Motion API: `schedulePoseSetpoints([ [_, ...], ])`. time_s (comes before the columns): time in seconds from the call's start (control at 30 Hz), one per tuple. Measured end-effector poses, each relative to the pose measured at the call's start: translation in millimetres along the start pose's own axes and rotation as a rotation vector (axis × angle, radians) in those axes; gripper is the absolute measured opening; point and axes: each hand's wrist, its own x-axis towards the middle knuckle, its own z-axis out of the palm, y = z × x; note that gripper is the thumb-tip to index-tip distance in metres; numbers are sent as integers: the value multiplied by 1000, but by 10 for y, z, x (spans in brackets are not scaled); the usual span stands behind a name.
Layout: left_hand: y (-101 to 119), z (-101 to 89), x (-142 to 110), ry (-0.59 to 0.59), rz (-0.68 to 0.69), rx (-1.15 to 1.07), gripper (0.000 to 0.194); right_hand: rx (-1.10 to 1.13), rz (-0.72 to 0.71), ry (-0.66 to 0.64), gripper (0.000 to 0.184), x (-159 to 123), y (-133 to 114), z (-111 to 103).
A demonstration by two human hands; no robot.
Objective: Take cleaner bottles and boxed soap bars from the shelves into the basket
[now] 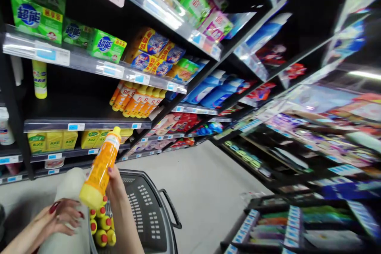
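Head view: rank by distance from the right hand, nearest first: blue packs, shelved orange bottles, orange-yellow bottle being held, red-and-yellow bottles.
From the right hand:
1. Orange-yellow bottle: in its grip.
2. Red-and-yellow bottles: just below, slightly left.
3. Shelved orange bottles: ahead and higher up.
4. Blue packs: farthest off, ahead and to the right.

Environment: retail shop. Indicators: price labels (76,127) on shelf edges (104,124) at 9 o'clock; packaged goods (151,43) at 11 o'clock; shopping basket (145,214) at 7 o'clock.
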Motion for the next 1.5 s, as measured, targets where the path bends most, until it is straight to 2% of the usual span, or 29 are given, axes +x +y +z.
schedulePoseSetpoints([
  [0.03,176,112,-61,-80,-78,-355,83,112,91,-44,55,-223,112,81],
  [0.07,320,199,-128,-149,-167,-575,87,170,164,-79,59,-410,204,163],
  [0.13,507,295,-270,-256,-320,-772,86,157,247,-151,63,-674,338,315],
  [0.23,572,306,-442,-280,-443,-873,76,143,271,-225,68,-875,449,467],
  [0.33,520,289,-514,-333,-481,-1014,69,180,224,-170,69,-993,480,522],
  [0.5,487,332,-535,-484,-449,-1189,62,224,169,-171,70,-1167,421,562],
  [0.6,540,360,-570,-427,-384,-1170,51,245,162,-173,68,-1222,394,601],
  [0.73,705,371,-597,-328,-314,-919,42,237,109,-154,62,-1208,378,611],
  [0.8,791,382,-592,-206,-221,-610,41,174,56,-111,56,-1162,360,580],
  [0.87,829,409,-593,-30,-136,-203,39,89,-1,-65,52,-1096,321,533],
  [0.97,727,477,-617,226,-64,329,37,-22,-75,12,56,-990,206,484],
  [1.07,497,549,-642,468,132,743,46,-38,-109,24,64,-911,58,517],
  [1.13,393,570,-639,584,243,928,50,32,-132,-3,67,-878,-24,586],
  [1.17,380,567,-630,596,247,945,51,77,-148,-14,67,-866,-54,627],
  [1.2,396,555,-617,572,212,904,53,116,-159,-28,68,-857,-75,667],
  [1.27,490,511,-585,432,80,682,52,166,-153,-72,70,-843,-95,732],
  [1.33,603,456,-555,204,-61,307,46,200,-104,-135,71,-835,-89,762],
  [1.43,668,402,-537,-223,-231,-369,46,281,-31,-182,69,-820,-71,727],
  [1.5,644,386,-541,-400,-305,-658,52,265,-15,-213,68,-788,-94,647],
])
